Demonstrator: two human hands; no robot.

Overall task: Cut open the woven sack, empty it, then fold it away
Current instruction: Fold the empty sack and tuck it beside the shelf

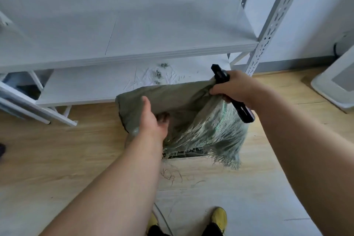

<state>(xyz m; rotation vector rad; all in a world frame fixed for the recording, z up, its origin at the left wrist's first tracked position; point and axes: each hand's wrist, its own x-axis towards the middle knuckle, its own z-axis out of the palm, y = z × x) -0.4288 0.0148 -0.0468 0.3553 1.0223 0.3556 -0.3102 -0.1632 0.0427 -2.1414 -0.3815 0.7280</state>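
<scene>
Nearest the camera are the person's yellow shoes (220, 218) on the pale floor, with a thin hose or cable (162, 218) trailing between them. Above them both forearms reach forward to the woven sack (172, 97), which hangs in the air over the wooden floor, just in front of the low shelf (86, 90) of a white metal rack (268, 40).

The right hand (232, 87) bunches one upper corner of the sack in curled fingers and, in the same grip, clamps a black utility knife (234, 97), likely to keep the tool to hand while the sack is lifted. The left hand (153, 119) reaches into the sack's opening, thumb up against the fabric; its fingers, slightly spread, go down into the shadow, and I cannot tell whether they hold anything. It seems to be spreading the mouth to check or clear the inside.

The sack is dull green-grey, limp and slack, apparently empty or nearly so. Its cut edge is badly frayed, long strands hanging in a fringe (224, 140), with loose threads (170, 174) on the floor beneath and more scraps (161, 74) on the shelf.
</scene>
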